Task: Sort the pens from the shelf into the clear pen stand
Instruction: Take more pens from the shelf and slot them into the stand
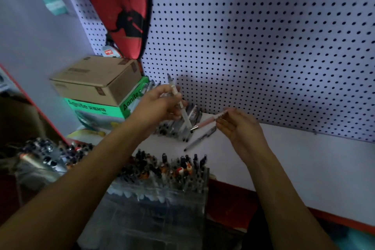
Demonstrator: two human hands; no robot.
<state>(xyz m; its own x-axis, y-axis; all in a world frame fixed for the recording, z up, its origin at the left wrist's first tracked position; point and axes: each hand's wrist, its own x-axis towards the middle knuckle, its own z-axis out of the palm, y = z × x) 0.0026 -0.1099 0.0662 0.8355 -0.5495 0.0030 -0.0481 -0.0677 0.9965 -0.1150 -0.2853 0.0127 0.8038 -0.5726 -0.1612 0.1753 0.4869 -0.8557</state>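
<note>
A pink pen point(211, 121) is pinched in the right hand point(240, 128), tip toward nine o'clock. The left hand point(160, 103) grips a white pen point(179, 103), likely sorting. At six o'clock, the clear pen stand point(162, 186) waits, crowded.

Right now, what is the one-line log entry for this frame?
left hand: holds white pen | right hand: pinches pink pen | loose pen: on shelf | pen stand: crowded
</note>
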